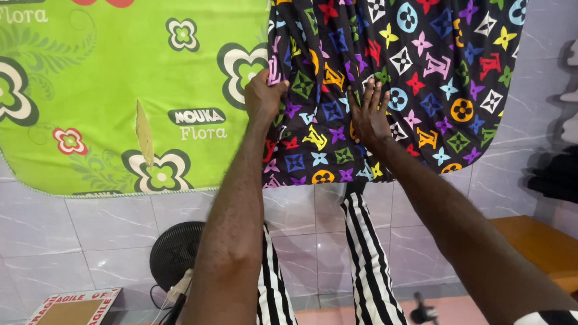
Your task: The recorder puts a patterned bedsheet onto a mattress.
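In the upper middle of the frame lies a black fabric printed with many-coloured flowers, stars and diamond shapes [409,77], spread flat and reaching to the top edge. The left hand [264,96] sits at the cloth's left border, just left of centre, its fingers curled narrow and pinching that edge between thumb and fingertips. The right hand [369,114] lies a little to the right of it, in the centre of the frame, fingers spread wide and palm pressed flat on the printed cloth; it holds nothing. Both forearms run up from the bottom edge.

The upper left of the frame is filled by a bright green foam mattress with white and red flower prints [111,77], touching the fabric's left border. Below the cloth, in the lower centre, hang black-and-white striped trouser legs [369,263]. At the lower left stands a black round fan [174,252] on pale grey marble-look tiles [71,237], with a flat brown cardboard box with red-and-white tape [75,309] in the bottom left corner. A wooden orange-brown bench [545,248] sits at the right.
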